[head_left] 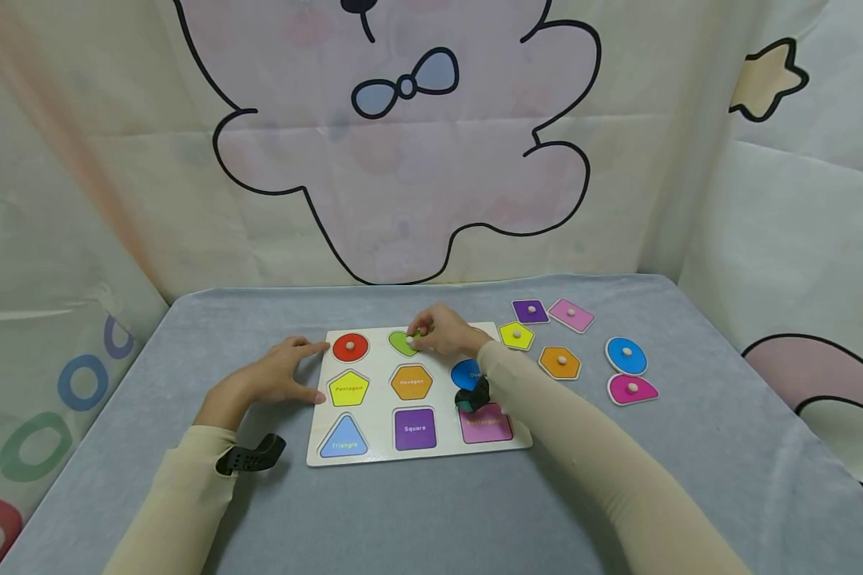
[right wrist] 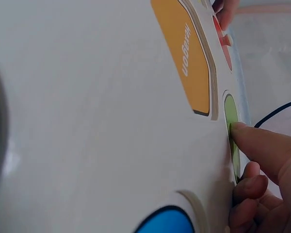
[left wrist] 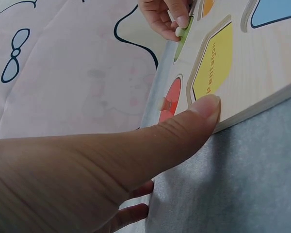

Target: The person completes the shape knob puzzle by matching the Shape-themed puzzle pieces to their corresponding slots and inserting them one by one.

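Note:
A wooden shape puzzle board (head_left: 381,399) lies on the table. My left hand (head_left: 273,375) rests at its left edge, fingers spread; the thumb (left wrist: 203,108) lies on the rim beside the yellow pentagon recess (left wrist: 214,60). At the top middle, my right hand (head_left: 446,330) pinches a green knobbed piece (head_left: 400,343) that sits in or on its recess. In the right wrist view its thumb touches the green piece (right wrist: 231,109), while the knob is hidden there. A red round piece (head_left: 350,346) with a knob sits in the top left recess. My right forearm covers the board's right side.
Right of the board lie loose knobbed pieces: purple (head_left: 530,311), pink (head_left: 571,315), yellow pentagon (head_left: 515,336), orange hexagon (head_left: 558,363), blue oval (head_left: 626,354) and magenta half-round (head_left: 632,389). Black bands (head_left: 248,457) are on both wrists. A printed curtain (head_left: 403,176) hangs behind the table.

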`<control>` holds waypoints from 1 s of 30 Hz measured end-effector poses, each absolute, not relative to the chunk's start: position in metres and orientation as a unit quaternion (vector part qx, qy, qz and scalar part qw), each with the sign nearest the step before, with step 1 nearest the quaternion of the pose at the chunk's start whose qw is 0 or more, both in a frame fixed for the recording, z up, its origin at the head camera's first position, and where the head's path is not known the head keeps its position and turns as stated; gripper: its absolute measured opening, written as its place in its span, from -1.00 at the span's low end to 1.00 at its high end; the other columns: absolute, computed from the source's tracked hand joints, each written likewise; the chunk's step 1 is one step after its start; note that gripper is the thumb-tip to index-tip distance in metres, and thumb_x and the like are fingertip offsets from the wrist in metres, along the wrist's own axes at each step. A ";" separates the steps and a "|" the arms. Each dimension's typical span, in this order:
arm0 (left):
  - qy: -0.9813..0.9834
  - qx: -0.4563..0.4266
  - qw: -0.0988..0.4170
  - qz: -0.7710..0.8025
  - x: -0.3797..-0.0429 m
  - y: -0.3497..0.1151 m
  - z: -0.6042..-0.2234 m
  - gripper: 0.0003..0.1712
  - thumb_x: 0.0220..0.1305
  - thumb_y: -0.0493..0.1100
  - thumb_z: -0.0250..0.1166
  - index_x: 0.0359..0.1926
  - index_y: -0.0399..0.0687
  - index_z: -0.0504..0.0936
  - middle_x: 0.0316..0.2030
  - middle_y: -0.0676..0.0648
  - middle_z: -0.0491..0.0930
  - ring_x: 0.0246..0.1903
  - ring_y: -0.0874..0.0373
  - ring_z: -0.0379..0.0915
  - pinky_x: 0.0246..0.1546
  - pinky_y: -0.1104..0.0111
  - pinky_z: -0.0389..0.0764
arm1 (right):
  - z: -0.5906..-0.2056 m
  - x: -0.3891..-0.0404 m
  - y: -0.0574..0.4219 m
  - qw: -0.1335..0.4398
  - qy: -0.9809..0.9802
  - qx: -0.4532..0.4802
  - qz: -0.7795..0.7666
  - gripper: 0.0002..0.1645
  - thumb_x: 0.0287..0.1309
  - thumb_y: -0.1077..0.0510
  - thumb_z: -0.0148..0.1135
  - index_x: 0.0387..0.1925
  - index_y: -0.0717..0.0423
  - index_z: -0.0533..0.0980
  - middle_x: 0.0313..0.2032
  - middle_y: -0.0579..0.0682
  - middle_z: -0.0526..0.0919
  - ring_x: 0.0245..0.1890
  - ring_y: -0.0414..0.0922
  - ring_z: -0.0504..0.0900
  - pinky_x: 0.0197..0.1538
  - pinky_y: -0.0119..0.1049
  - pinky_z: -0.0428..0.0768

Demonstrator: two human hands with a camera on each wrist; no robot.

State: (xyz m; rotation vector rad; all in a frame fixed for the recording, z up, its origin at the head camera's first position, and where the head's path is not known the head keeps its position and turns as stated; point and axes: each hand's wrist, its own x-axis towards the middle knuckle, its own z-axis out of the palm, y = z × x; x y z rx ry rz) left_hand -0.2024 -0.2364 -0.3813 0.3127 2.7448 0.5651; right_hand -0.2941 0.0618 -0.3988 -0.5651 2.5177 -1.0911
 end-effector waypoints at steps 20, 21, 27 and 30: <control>0.960 0.108 0.164 0.199 -0.203 -0.237 -0.383 0.14 0.03 0.15 0.57 0.54 -0.04 0.22 0.44 -0.45 0.14 0.36 -0.40 0.11 0.33 -0.35 0.30 | -0.377 -0.282 0.087 0.100 0.880 -0.248 -0.393 -0.74 0.34 0.08 0.29 -0.08 0.15 0.68 -0.24 0.03 0.60 -0.14 -0.06 0.49 -0.14 -0.38 0.51; 0.960 0.108 0.165 0.198 -0.203 -0.238 -0.383 0.14 0.03 0.15 0.57 0.54 -0.04 0.22 0.43 -0.45 0.14 0.36 -0.40 0.11 0.32 -0.35 0.30 | -0.375 -0.280 0.090 0.100 0.879 -0.251 -0.392 -0.74 0.34 0.08 0.28 -0.07 0.17 0.68 -0.22 0.05 0.61 -0.11 -0.05 0.49 -0.10 -0.36 0.52; 0.961 0.111 0.163 0.196 -0.204 -0.238 -0.383 0.14 0.02 0.14 0.57 0.54 -0.07 0.22 0.44 -0.45 0.13 0.36 -0.41 0.11 0.32 -0.36 0.30 | -0.365 -0.267 0.109 0.102 0.893 -0.250 -0.361 -0.71 0.37 0.07 0.26 -0.02 0.16 0.66 -0.11 0.07 0.66 -0.01 -0.04 0.52 0.04 -0.28 0.58; 0.960 0.112 0.162 0.197 -0.204 -0.237 -0.383 0.14 0.03 0.15 0.57 0.54 -0.07 0.22 0.43 -0.45 0.15 0.35 -0.39 0.12 0.33 -0.35 0.30 | -0.360 -0.260 0.121 0.102 0.898 -0.248 -0.348 -0.69 0.37 0.06 0.26 0.01 0.16 0.65 -0.10 0.07 0.67 -0.06 -0.05 0.53 0.00 -0.29 0.58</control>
